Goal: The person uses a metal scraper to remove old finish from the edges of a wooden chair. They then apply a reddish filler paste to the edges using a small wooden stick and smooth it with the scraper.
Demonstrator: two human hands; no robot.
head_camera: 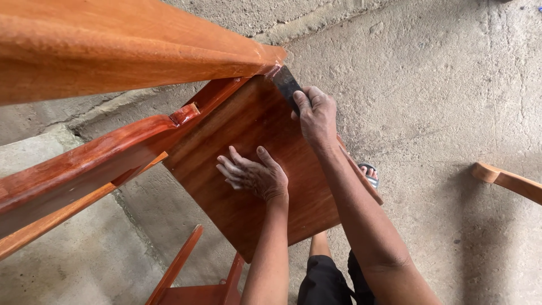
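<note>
1. Nearest the camera, a thick orange-brown top rail [113, 51] of a wooden chair crosses the upper left of the view, blurred by closeness.
2. Below it a second, redder curved rail [84, 164] runs from the left edge toward the seat, with a thinner slat [56, 217] beneath it.
3. The chair seat [248, 130], a flat, glossy reddish-brown panel, lies under both hands in the middle of the view.
4. The left hand [254, 176] rests palm down on the seat, fingers slightly spread and pointing left, flat against the wood.
5. The right hand [316, 116] grips a scraper [286, 85] with a dark metal blade; the fingers are curled together around its handle, with the thumb laid along the blade.
6. The blade's tip meets the far corner of the seat, just where the seat joins the top rail.
7. A sandalled foot [368, 172] shows past the right edge of the seat, on the concrete floor [440, 85].
8. Dark shorts [327, 279] and a knee appear at the bottom between the two forearms.
9. Another piece of pale orange wood [508, 181] pokes in from the right edge, well apart from the chair.
10. Lower chair rungs [186, 271] show at the bottom left.
11. No package, label or sign can be made out.
</note>
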